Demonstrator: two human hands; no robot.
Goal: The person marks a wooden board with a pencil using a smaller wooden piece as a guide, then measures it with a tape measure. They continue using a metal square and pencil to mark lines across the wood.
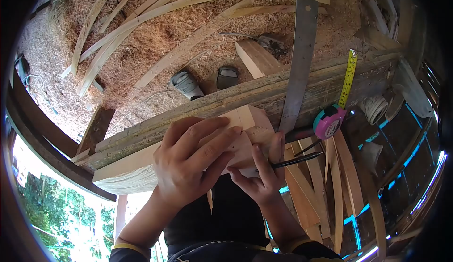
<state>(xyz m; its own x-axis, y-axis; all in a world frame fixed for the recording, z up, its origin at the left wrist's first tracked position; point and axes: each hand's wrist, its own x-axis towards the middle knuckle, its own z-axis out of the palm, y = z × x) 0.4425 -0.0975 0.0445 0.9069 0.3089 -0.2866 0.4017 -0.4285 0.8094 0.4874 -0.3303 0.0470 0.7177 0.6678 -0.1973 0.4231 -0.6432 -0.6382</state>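
Note:
A pale squared timber (127, 176) lies along the bench, with thin marked lines near its right end. My left hand (188, 153) grips the timber close to that end, its bent fingers pressed on the top face. My right hand (262, 172) is beside the same end, closed round a slim black pen (299, 159) whose pointed tip faces right, away from the wood. The fingertips of my right hand touch the end of the timber. Just beyond that hand, a flat metal ruler (301, 54) lies across the bench edge.
A pink and teal tape measure (329, 122) with its yellow blade (348, 78) out sits right of the ruler. A weathered bench plank (212, 104) runs across. Shavings, long curved strips (188, 40) and two grey shoes (186, 83) lie beyond. Boards (347, 172) lean at lower right.

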